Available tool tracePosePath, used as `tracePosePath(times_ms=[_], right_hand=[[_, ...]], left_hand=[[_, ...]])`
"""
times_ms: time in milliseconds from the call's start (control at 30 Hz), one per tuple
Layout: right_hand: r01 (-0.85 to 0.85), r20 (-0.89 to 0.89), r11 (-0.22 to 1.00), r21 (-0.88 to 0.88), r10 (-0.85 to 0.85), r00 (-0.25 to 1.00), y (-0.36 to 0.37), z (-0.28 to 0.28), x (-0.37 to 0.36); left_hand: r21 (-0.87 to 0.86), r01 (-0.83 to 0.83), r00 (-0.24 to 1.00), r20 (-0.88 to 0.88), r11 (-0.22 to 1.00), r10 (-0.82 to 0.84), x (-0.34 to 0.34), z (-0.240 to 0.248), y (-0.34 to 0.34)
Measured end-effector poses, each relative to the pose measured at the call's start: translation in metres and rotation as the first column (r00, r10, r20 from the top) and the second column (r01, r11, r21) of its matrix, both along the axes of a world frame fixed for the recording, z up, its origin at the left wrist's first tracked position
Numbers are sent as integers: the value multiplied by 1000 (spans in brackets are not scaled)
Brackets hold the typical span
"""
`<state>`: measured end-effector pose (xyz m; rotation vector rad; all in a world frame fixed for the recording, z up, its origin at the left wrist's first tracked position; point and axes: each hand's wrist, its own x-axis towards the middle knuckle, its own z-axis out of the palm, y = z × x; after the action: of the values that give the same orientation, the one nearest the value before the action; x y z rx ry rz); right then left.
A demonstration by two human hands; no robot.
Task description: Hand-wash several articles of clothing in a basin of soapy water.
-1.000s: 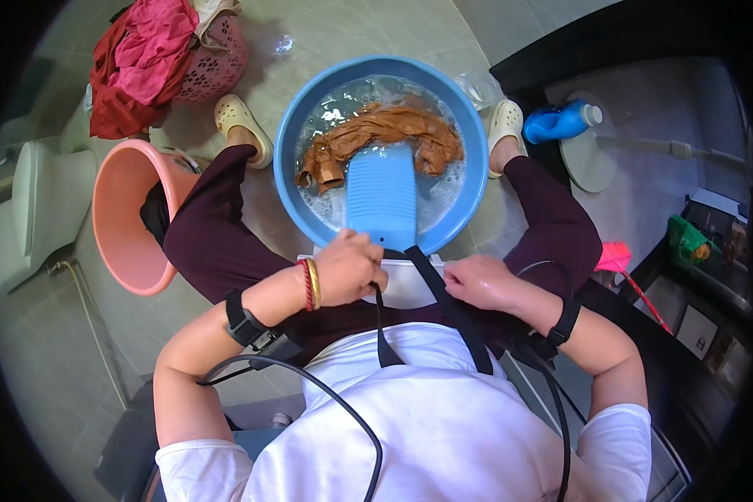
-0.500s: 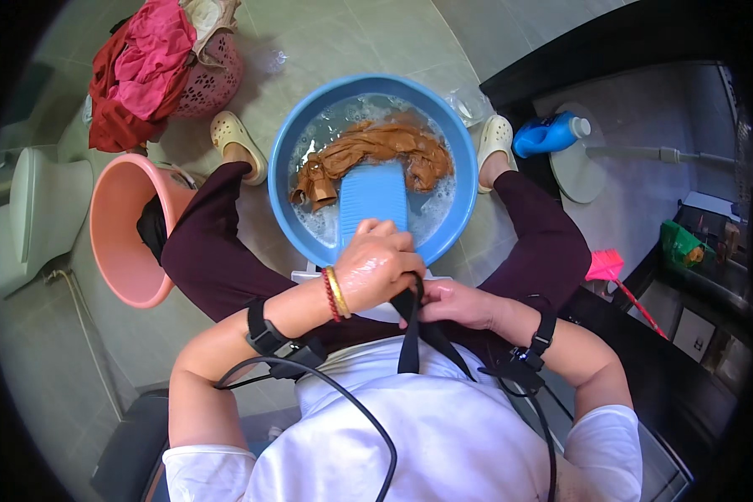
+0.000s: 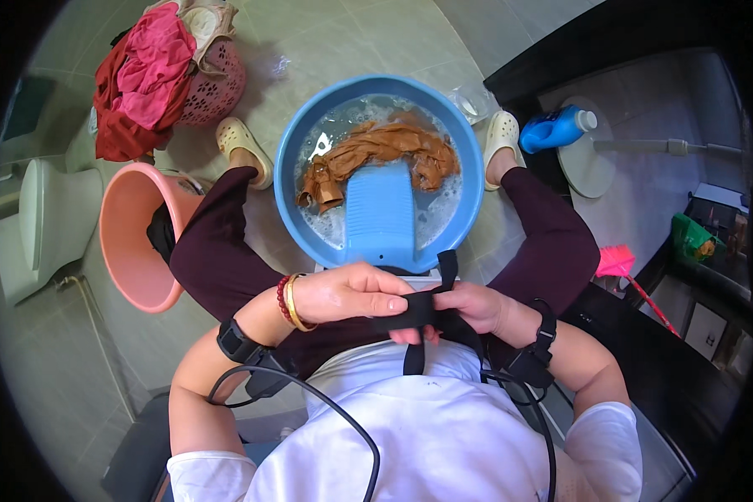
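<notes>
Close to my waist, a black fabric strap (image 3: 412, 311) runs between my two hands, looped over on itself. My left hand (image 3: 356, 293) pinches the loop with its thumb on top. On the other side, my right hand (image 3: 475, 306) grips the strap where it crosses, and one end sticks up above the fingers. Just beyond my hands stands a round blue basin (image 3: 284, 197) of soapy water. A blue washboard (image 3: 381, 209) leans inside it, and a wet brown garment (image 3: 385, 144) lies bunched across the board's far end.
At left, a pink bucket (image 3: 111, 238) lies tilted near my leg, with dark cloth inside. Behind it, red and pink clothes (image 3: 155, 75) overflow a pink basket (image 3: 215, 88). At right are a blue bottle (image 3: 552, 130) and a pink brush (image 3: 616, 260). A toilet (image 3: 38, 217) stands far left.
My left hand has moved down and left off the washboard's near end, turning so its thumb lies on the strap. The strap now forms a flat loop, with an end pointing up.
</notes>
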<state>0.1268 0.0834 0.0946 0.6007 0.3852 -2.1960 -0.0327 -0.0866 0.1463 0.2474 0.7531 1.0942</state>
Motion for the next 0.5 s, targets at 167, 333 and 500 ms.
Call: tracePosePath(times_ms=[167,333,500], right_hand=[[-13,-100,999,30,16,995,11,9,-10],[-151,-318,968,198,209,925,24,6,-12],[83,-579,637,766,628,521,23,24,-20]], left_hand=[[342,327,781,-622,881,-49,15,-6,10],[200,368,534,-845,908,-30,51,1,18],[-47,-60,902,-431,997,34,37,-53,-4]])
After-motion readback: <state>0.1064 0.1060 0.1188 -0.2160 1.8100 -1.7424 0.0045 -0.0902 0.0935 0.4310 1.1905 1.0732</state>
